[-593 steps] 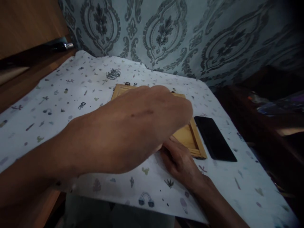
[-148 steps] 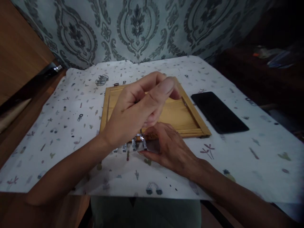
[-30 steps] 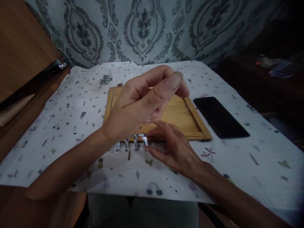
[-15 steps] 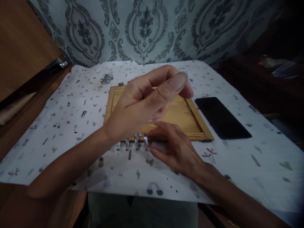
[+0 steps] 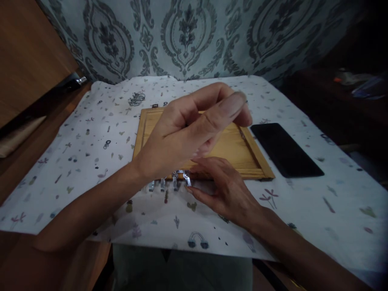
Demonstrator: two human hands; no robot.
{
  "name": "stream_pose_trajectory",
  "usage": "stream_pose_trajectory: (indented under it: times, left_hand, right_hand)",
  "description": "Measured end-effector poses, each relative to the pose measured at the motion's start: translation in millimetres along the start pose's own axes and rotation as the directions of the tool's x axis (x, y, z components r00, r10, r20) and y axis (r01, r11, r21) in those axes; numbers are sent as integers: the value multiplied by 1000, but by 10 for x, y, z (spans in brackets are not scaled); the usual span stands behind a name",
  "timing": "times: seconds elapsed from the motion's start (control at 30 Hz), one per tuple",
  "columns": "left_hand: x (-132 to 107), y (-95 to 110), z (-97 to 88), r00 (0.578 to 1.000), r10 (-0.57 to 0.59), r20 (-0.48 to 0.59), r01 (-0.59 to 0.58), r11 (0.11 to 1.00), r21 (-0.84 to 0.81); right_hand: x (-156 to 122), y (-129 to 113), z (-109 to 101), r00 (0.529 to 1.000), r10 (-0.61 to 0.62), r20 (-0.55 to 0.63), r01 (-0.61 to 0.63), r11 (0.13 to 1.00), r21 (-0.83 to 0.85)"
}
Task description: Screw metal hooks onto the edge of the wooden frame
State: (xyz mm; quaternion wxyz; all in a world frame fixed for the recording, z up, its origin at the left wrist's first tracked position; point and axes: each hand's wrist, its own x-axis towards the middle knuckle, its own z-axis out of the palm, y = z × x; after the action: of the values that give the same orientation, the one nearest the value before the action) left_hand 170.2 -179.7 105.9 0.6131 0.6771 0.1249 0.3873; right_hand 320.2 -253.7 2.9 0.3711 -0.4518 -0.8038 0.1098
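A wooden framed board [image 5: 233,147] lies flat on the table. Along its near edge sits a row of several small silvery metal hooks [image 5: 175,182] whose ends stick out towards me. My right hand [image 5: 226,188] is at that edge, with thumb and fingers closed around the rightmost hook [image 5: 188,179]. Above the board hovers my left hand [image 5: 194,121], its thumb pressed to the curled index finger. Whatever it may pinch is hidden or too small to make out. This hand and its forearm cover part of the board and the left end of the row.
A black smartphone [image 5: 286,149] lies right of the board. At the back left is a small heap of metal pieces [image 5: 136,99]. A patterned cloth [image 5: 100,202] covers the table. Wooden furniture [image 5: 33,60] stands at left, and a patterned curtain or wall covering [image 5: 188,36] rises behind.
My left hand has shifted slightly to the right. The rightmost hook has tilted a little under my right hand, which stays in nearly the same place.
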Motion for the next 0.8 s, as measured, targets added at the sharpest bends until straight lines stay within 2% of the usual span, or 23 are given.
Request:
stream_pose_trajectory:
  times: [0.13,0.43,0.57,0.8]
  left_hand:
    - [3,4,17,1000,-14,-27,14,1000,19]
    - [5,-11,9,1000,-1,-3,1,1000,4]
    - [-12,2,11,999,-43,-32,45,998,49]
    - [-10,-1,19,998,-63,-24,64,997,37]
  right_hand:
    - [-6,14,7,1000,-1,16,1,1000,-11]
    - [3,17,0,1000,-7,6,7,999,-31]
    - [6,15,6,1000,-16,4,16,1000,-25]
    - [-5,3,5,998,53,36,-53,999,4]
